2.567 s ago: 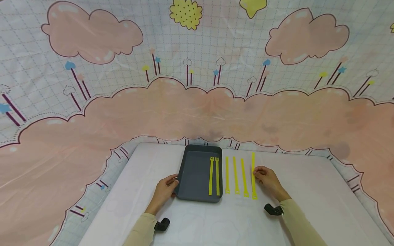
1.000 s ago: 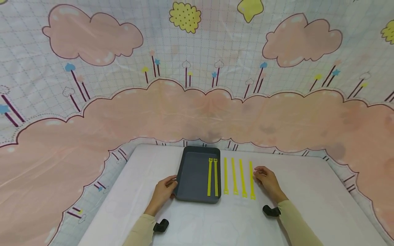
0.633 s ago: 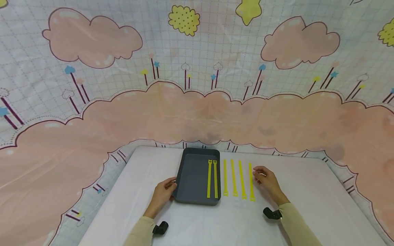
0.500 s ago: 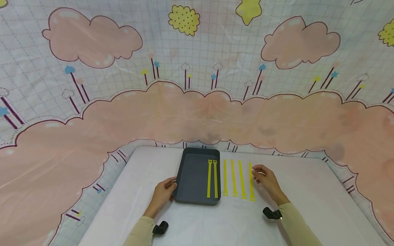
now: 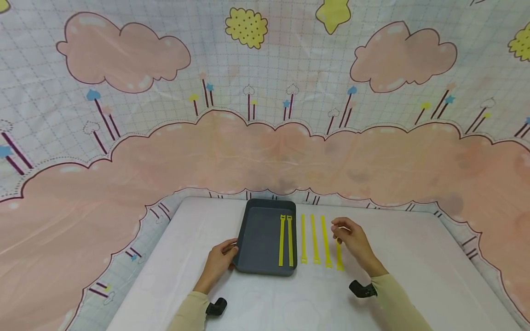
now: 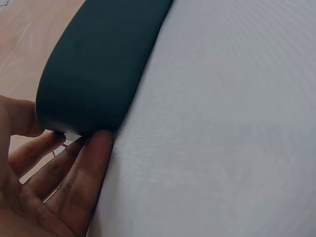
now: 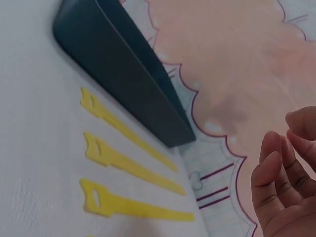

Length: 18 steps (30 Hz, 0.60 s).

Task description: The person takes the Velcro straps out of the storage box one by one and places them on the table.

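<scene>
My left hand (image 5: 218, 262) holds the near-left corner of a dark grey rectangular tray (image 5: 261, 239). In the left wrist view, the thumb is at the tray's rim and the fingertips meet its lower edge. Two yellow slotted-head cable straps (image 5: 282, 241) lie side by side in the tray's right part. Several matching straps (image 5: 314, 241) lie in a row on the table to its right. Above the rightmost strap (image 5: 339, 257) hovers my right hand (image 5: 352, 239), hiding its upper part. In the right wrist view, its fingers are loosely bent with nothing between them.
A white-covered table (image 5: 265, 303) carries everything. Behind it hangs a cloth (image 5: 265, 151) printed with pink clouds. Black wrist cameras (image 5: 216, 306) sit on both wrists.
Earlier my right hand held the rightmost strap; it let go of it, leaving it lying in the row. My right hand has since shifted left over that strap. The left hand stays at the tray.
</scene>
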### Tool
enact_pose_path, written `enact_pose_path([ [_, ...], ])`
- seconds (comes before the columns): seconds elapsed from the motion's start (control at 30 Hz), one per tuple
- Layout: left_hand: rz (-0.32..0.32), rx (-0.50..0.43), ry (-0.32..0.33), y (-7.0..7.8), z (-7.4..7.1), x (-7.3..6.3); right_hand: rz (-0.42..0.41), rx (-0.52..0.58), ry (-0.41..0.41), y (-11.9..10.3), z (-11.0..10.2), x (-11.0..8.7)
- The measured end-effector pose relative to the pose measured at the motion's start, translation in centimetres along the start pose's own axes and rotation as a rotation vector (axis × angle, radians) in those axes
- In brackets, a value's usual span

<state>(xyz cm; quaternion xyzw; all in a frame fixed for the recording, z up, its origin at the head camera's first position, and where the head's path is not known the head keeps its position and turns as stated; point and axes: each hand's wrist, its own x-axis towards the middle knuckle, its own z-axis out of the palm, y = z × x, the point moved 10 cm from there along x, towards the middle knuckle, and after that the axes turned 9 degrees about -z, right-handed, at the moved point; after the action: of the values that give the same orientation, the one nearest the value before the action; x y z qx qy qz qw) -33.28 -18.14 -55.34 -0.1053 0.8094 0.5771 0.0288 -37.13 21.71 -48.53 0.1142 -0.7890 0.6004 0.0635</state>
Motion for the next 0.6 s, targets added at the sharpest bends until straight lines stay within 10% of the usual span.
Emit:
enact_pose_path([
  [0.6, 0.005, -0.008, 0.005, 0.1, 0.0, 0.0, -0.132, 0.002, -0.104, -5.7, 3.0, -1.1],
])
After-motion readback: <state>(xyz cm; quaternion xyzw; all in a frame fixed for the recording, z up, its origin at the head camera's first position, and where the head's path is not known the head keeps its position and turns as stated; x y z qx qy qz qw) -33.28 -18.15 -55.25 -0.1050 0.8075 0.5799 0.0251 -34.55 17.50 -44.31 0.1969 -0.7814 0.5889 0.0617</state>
